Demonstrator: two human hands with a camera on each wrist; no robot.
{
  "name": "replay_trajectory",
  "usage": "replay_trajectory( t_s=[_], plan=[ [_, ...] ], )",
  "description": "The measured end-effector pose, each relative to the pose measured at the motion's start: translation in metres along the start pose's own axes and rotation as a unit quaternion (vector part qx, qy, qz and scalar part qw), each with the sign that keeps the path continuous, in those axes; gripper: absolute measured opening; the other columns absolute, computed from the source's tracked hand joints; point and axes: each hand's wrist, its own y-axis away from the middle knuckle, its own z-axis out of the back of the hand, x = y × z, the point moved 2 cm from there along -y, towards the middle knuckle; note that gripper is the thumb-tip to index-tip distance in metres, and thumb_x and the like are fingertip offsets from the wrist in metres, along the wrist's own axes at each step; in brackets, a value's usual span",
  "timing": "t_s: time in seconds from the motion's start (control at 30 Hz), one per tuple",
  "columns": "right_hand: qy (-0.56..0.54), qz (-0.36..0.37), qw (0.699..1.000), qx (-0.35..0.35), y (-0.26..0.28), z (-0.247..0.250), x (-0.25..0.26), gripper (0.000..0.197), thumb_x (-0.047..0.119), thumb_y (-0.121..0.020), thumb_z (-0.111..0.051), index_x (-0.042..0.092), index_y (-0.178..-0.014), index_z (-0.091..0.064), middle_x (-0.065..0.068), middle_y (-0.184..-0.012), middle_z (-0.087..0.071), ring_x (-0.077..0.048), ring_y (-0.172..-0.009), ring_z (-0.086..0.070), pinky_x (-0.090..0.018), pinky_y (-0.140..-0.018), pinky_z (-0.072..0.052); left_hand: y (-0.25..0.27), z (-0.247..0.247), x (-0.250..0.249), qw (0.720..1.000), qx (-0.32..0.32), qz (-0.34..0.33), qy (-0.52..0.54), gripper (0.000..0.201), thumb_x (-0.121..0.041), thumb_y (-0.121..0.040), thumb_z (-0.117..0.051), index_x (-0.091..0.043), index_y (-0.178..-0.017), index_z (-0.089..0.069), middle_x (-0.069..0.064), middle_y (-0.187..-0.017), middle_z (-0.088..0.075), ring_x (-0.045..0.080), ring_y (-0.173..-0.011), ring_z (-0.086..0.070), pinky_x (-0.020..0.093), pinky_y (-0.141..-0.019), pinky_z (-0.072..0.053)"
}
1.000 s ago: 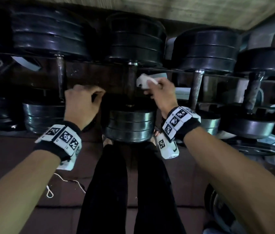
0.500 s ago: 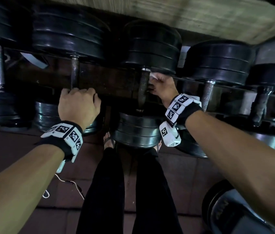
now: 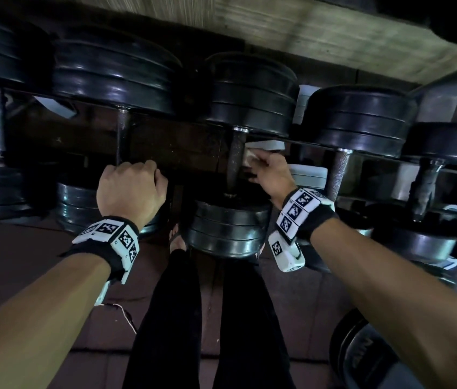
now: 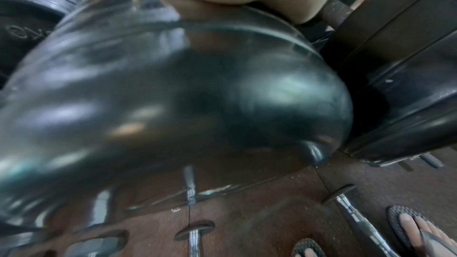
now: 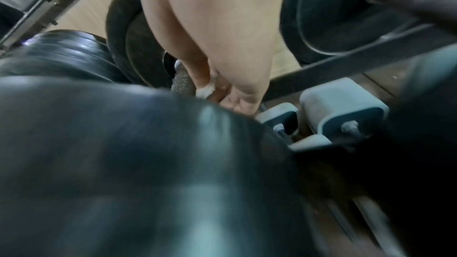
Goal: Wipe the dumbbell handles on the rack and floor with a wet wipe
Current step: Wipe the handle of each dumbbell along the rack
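Head view: wet wipe [image 3: 250,158] between fingers [image 3: 263,161] and handle [image 3: 235,161].

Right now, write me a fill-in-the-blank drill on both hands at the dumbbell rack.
1. The white wet wipe is held in the ____ hand.
2. The right hand presses the wipe against a dumbbell ____.
3. The left hand is curled over the ____ edge beside the middle dumbbell handle.

Missing words: right; handle; rack's
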Motion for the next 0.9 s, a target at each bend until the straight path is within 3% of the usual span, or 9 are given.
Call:
replay_trajectory(
  t_s=[0.07, 0.17, 0.23, 0.33, 0.5, 0.7, 0.83, 0.9],
  plan=[
    [0.023, 0.017, 1.0, -0.009, -0.009, -0.002, 0.003, 0.023, 0.007, -0.101, -0.053, 0.007, -0.12, -0.066, 0.002, -0.095, -0.062, -0.013, -0.086, -0.06, -0.042, -0.091, -0.054, 0.001, -0.001, 0.0, 1.0, -0.006, 0.0, 0.0, 0.029, -0.022, -0.091, -0.054, -0.005, -0.067, -0.057, 0.011, -0.053, -0.052, 0.031, -0.05, -0.049, 0.036, -0.058, -0.029],
    [0.018, 0.011, 0.999, -0.032, -0.033, -0.007, -0.001, 0.02, 0.005, -0.095, -0.056, 0.019, -0.094, -0.07, -0.005, -0.094, -0.068, -0.021, -0.089, -0.064, -0.05, -0.096, -0.053, 0.0, -0.001, 0.0, 1.0, -0.005, 0.001, -0.002, 0.029, -0.023, -0.091, -0.054, -0.004, -0.069, -0.058, 0.011, -0.054, -0.052, 0.031, -0.051, -0.048, 0.036, -0.058, -0.028],
    [-0.027, -0.009, 0.999, -0.039, -0.023, -0.009, -0.006, 0.02, 0.004, -0.098, -0.055, 0.012, -0.108, -0.07, -0.007, -0.096, -0.068, -0.02, -0.088, -0.064, -0.044, -0.089, -0.055, -0.001, -0.001, 0.0, 1.0, -0.003, 0.002, -0.001, 0.03, -0.023, -0.092, -0.053, -0.004, -0.069, -0.058, 0.011, -0.054, -0.053, 0.031, -0.052, -0.049, 0.036, -0.059, -0.029],
    [-0.032, -0.014, 0.999, -0.023, 0.001, -0.005, -0.011, 0.027, 0.006, -0.101, -0.054, 0.005, -0.125, -0.064, 0.004, -0.092, -0.064, -0.01, -0.081, -0.061, -0.029, -0.073, -0.055, -0.001, -0.002, 0.0, 1.0, -0.001, 0.001, -0.001, 0.031, -0.023, -0.092, -0.052, -0.005, -0.068, -0.056, 0.011, -0.055, -0.052, 0.03, -0.052, -0.048, 0.036, -0.058, -0.029],
    [0.017, 0.004, 0.999, -0.048, -0.021, -0.008, 0.0, 0.023, 0.001, -0.096, -0.057, 0.0, -0.115, -0.069, -0.007, -0.099, -0.066, -0.015, -0.087, -0.06, -0.038, -0.098, -0.051, -0.001, -0.004, 0.001, 1.0, -0.012, 0.009, -0.001, 0.03, -0.023, -0.092, -0.051, -0.006, -0.068, -0.055, 0.009, -0.055, -0.051, 0.025, -0.053, -0.037, 0.036, -0.059, -0.027],
    [-0.002, -0.029, 0.999, -0.015, 0.005, -0.002, -0.021, 0.025, 0.008, -0.1, -0.057, 0.006, -0.123, -0.066, -0.002, -0.106, -0.066, -0.012, -0.091, -0.062, -0.035, -0.087, -0.054, -0.001, -0.003, 0.001, 1.0, 0.003, 0.008, -0.005, 0.032, -0.024, -0.094, -0.05, -0.005, -0.069, -0.056, 0.009, -0.055, -0.052, 0.028, -0.052, -0.043, 0.036, -0.057, -0.03],
    [0.029, 0.011, 0.999, -0.025, -0.012, -0.009, -0.008, 0.024, -0.003, -0.097, -0.053, -0.006, -0.116, -0.067, -0.005, -0.098, -0.065, -0.009, -0.081, -0.058, -0.015, -0.081, -0.047, -0.001, -0.005, 0.001, 1.0, 0.017, 0.011, 0.001, 0.03, -0.026, -0.093, -0.051, -0.005, -0.074, -0.061, 0.01, -0.059, -0.057, 0.033, -0.057, -0.054, 0.039, -0.059, -0.034],
    [0.027, 0.004, 0.999, -0.03, -0.009, -0.009, -0.011, 0.024, -0.002, -0.098, -0.052, -0.003, -0.117, -0.067, 0.0, -0.091, -0.066, -0.006, -0.078, -0.057, -0.021, -0.082, -0.048, -0.001, -0.003, 0.0, 1.0, 0.019, 0.01, 0.003, 0.03, -0.025, -0.093, -0.05, -0.005, -0.074, -0.061, 0.01, -0.059, -0.057, 0.033, -0.057, -0.054, 0.038, -0.059, -0.033]
  ],
)
